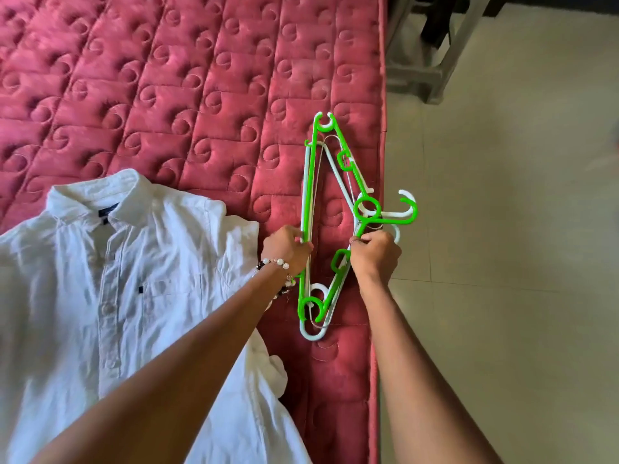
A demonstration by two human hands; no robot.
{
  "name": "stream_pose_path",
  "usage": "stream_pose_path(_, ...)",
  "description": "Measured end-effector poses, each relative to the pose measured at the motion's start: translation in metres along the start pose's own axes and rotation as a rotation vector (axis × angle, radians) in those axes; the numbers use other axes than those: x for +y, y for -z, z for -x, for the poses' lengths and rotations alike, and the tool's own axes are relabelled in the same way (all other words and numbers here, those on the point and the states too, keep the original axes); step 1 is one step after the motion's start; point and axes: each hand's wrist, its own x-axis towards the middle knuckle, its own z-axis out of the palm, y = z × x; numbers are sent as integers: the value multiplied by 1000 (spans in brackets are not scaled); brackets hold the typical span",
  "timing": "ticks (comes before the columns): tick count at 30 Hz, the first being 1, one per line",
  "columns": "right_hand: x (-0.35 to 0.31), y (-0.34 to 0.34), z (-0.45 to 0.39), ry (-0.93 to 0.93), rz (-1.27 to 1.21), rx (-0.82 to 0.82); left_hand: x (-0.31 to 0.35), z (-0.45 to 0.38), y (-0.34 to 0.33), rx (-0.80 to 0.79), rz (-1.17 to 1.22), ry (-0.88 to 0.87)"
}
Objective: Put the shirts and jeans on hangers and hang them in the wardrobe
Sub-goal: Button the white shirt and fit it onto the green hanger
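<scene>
A white button-up shirt (110,296) lies flat, front up, on the red quilted mattress (187,82). To its right, near the mattress edge, sits a stack of green and white plastic hangers (335,182). My left hand (288,247), with a bead bracelet at the wrist, grips the long bar of the hangers. My right hand (375,254) grips the sloped arm of the green hanger just below its hook (407,212). No jeans are in view.
The mattress edge (382,162) runs down the right side, with beige tiled floor (519,229) beyond it. A grey metal-legged stand (432,55) is on the floor at the top right.
</scene>
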Motion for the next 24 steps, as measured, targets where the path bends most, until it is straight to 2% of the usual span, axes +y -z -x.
stream_pose_path(6,-7,-7,11,6,-98,-2,-11,6,5,-45,55,-20)
stream_pose_path(13,-7,-15,15,-49,-74,25,-26,5,19,-293,275,30)
stream_pose_path(15,-9,-16,21,-46,-173,53,-25,9,26,-300,378,42)
stream_pose_path(16,-11,-15,26,-44,-298,43,-25,13,30,-295,441,59)
stream_pose_path(19,-26,-11,48,-39,-721,-125,-27,22,46,-286,718,185)
stream_pose_path(22,-54,-14,82,39,-808,-333,-35,27,82,-238,999,171)
stream_pose_path(24,-71,-26,104,48,-821,-498,-48,27,113,-114,1102,93)
